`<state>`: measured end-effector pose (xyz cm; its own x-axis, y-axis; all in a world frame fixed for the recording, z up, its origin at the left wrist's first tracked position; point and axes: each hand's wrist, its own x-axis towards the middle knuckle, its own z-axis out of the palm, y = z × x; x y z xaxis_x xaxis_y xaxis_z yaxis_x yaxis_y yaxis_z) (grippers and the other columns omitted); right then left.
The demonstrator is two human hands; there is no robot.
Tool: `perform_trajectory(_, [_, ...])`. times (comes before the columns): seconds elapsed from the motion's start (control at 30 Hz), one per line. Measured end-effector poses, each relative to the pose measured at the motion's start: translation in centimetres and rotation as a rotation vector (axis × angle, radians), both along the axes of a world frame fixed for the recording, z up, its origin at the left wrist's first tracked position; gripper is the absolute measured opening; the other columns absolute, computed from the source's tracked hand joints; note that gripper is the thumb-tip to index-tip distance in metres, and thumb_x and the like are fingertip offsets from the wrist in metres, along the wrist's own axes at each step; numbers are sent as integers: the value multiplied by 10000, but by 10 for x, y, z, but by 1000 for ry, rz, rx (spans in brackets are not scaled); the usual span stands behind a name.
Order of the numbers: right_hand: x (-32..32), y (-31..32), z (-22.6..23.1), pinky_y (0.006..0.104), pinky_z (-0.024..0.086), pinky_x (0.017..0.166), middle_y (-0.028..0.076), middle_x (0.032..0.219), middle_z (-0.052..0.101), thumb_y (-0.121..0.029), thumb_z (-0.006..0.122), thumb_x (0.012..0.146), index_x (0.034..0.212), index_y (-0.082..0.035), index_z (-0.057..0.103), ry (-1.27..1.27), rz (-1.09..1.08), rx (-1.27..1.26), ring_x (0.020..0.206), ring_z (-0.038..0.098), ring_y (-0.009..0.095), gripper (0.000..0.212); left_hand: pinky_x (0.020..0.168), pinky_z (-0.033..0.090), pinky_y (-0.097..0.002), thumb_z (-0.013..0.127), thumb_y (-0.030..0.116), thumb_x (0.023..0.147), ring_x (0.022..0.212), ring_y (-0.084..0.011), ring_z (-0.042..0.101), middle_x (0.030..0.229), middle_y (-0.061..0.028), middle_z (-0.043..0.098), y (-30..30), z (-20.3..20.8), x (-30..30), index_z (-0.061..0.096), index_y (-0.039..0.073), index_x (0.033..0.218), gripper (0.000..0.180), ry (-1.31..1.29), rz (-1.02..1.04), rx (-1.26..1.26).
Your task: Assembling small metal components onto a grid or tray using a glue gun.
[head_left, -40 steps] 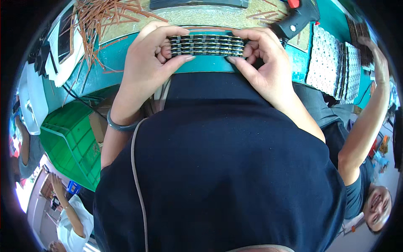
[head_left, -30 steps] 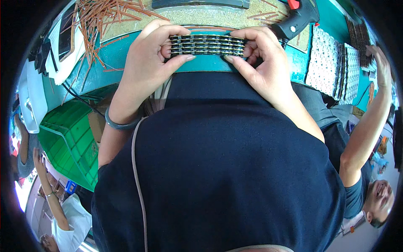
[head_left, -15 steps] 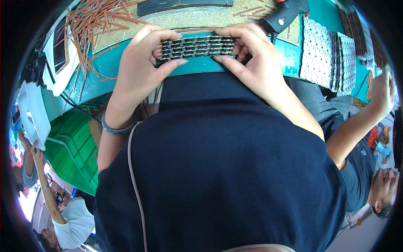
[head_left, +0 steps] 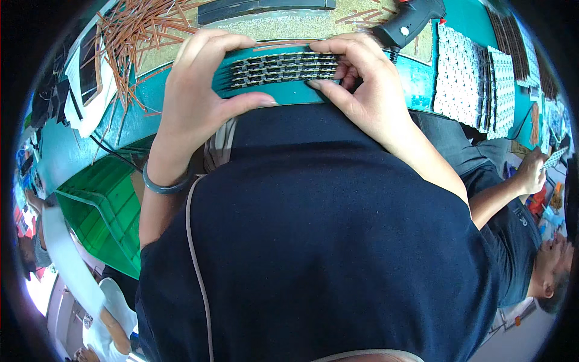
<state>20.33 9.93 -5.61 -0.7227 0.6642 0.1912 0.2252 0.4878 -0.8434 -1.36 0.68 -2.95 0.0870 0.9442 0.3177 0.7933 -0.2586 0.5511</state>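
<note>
A small stack of thin black and silver panels (head_left: 280, 68), with rows of small parts along their edges, is held edge-up over the near edge of the teal table (head_left: 126, 136). My right hand (head_left: 374, 81) grips its right end, thumb below and fingers above. My left hand (head_left: 199, 90), with a grey bangle (head_left: 163, 182) on its wrist, is spread around the left end. A gap shows between its fingers and the panels. The left tips of the stack are smeared by motion.
Thin brown strips (head_left: 151, 27) lie heaped at the far left of a speckled board (head_left: 283, 30), with a black bar (head_left: 265, 8) behind. A black pistol-shaped tool (head_left: 407, 24) and silver panels (head_left: 458, 75) are at right. A green crate (head_left: 99, 208) stands lower left. Co-workers sit on both sides.
My left hand has let go of the stack's left end and opened; my right hand keeps its grip. The right co-worker's hand has come down, now holding a small panel.
</note>
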Motion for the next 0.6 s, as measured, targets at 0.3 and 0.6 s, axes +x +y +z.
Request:
perform_trajectory(0.3, [-1, -1, 0, 202, 448, 579, 33, 916, 542, 12, 719, 676, 1060, -54, 618, -8, -12, 22, 665, 522, 89, 403, 829, 385, -401, 644, 468, 712, 963, -283, 505, 1036, -89, 540, 9, -3, 29, 521, 68, 1130, 591, 356, -84, 20])
perform_trajectory(0.6, [-2, 0, 4, 206, 456, 571, 37, 921, 548, 31, 695, 674, 1049, -54, 621, 15, -21, 24, 654, 528, 94, 391, 736, 416, -342, 627, 387, 740, 893, -226, 511, 958, -60, 511, 17, -15, 29, 497, 64, 1108, 507, 508, -148, 37])
